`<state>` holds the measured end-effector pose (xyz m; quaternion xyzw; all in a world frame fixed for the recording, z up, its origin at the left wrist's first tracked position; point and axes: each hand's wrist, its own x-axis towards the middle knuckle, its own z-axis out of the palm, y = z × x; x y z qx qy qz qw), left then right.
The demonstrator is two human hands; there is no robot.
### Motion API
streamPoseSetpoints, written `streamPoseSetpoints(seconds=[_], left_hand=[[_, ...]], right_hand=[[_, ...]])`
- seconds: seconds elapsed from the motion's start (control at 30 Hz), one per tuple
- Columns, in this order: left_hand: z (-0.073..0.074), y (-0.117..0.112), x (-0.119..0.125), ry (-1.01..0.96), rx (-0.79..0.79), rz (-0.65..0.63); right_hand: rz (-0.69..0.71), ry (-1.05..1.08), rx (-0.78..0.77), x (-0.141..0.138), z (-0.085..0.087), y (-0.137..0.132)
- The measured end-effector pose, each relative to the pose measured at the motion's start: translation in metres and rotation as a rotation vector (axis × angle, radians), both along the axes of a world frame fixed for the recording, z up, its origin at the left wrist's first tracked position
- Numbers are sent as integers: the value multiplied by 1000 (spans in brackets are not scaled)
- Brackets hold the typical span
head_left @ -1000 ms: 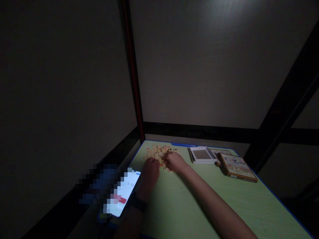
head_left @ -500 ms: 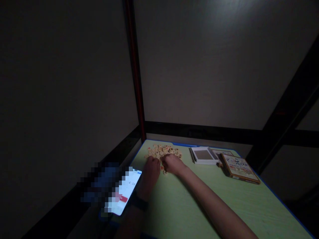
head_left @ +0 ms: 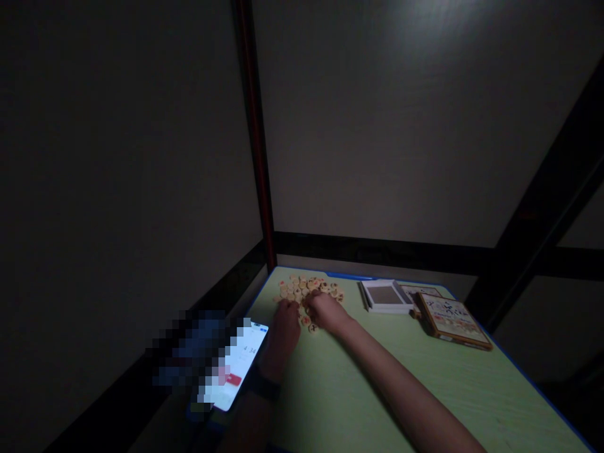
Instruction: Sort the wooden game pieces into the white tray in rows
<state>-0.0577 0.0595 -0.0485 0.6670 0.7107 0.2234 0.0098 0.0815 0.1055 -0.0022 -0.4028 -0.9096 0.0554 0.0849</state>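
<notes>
Many round wooden xiangqi pieces [head_left: 302,286] with red and dark characters lie in a loose cluster at the table's far left corner. My left hand [head_left: 286,321] rests at the near left side of the cluster, fingers curled down; whatever is under the fingertips is hidden. Close beside it, my right hand [head_left: 326,311] has its fingers pinched at a wooden piece on the near side of the pile, partly covered by the hand. Just below the hands, a red-marked piece [head_left: 306,321] and a dark-marked piece [head_left: 314,328] lie face up.
A lit phone [head_left: 238,368] stands at the table's left edge. To the right are a shallow white box tray [head_left: 387,308] and a printed game box [head_left: 455,321], with another printed piece [head_left: 427,290] behind. Dim walls enclose the green table [head_left: 368,390] at the back and left.
My left hand has shifted slightly left, away from the right hand. The red-marked and dark-marked pieces below the hands show more clearly. The right hand stays almost in place.
</notes>
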Motion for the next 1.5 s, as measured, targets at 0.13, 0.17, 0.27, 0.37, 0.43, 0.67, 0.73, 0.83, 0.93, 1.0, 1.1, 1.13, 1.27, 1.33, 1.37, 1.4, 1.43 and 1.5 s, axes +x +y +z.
streamPoseSetpoints(seconds=[0.13,0.17,0.27,0.37,0.43,0.67,0.73,0.83,0.93,1.0,1.1,1.13,1.27,1.33,1.37,1.4,1.43,1.5], left_hand=[[6,-1,1,-18,-16,-10],[7,0,1,-22,-29,-10],[11,0,1,-39,-61,-3],[12,-1,2,-46,-69,1],[12,-3,2,-49,-60,-6],[17,-5,3,-47,-74,-4],[18,-5,4,-42,-87,3],[20,-4,5,-43,-99,25],[21,-4,5,-59,-119,30],[20,-3,4,-68,-138,21],[16,0,1,-73,-146,-5],[14,1,0,-73,-145,-13],[8,5,-4,-69,-134,-22],[7,5,-5,-63,-126,-19],[7,5,-5,-59,-123,-16],[7,5,-5,-55,-122,-12],[8,5,-5,-52,-121,-7],[9,4,-5,-49,-130,8]], right_hand=[[-4,17,21,-1,0,-4],[0,19,23,-1,0,-5],[26,20,18,-1,2,-5],[52,14,9,1,3,-3],[66,7,4,2,3,-2],[84,20,-12,8,10,1],[69,22,-10,8,13,3],[18,-3,4,3,15,8],[-37,-54,5,-10,15,11],[-73,-88,-1,-21,15,11],[-97,-121,-22,-34,16,12],[-95,-126,-35,-37,16,12],[-64,-117,-93,-38,17,20],[-43,-92,-118,-33,18,26],[-32,-74,-128,-30,18,28],[-21,-54,-140,-28,18,31],[-11,-33,-152,-25,17,33],[2,3,-171,-22,16,36]])
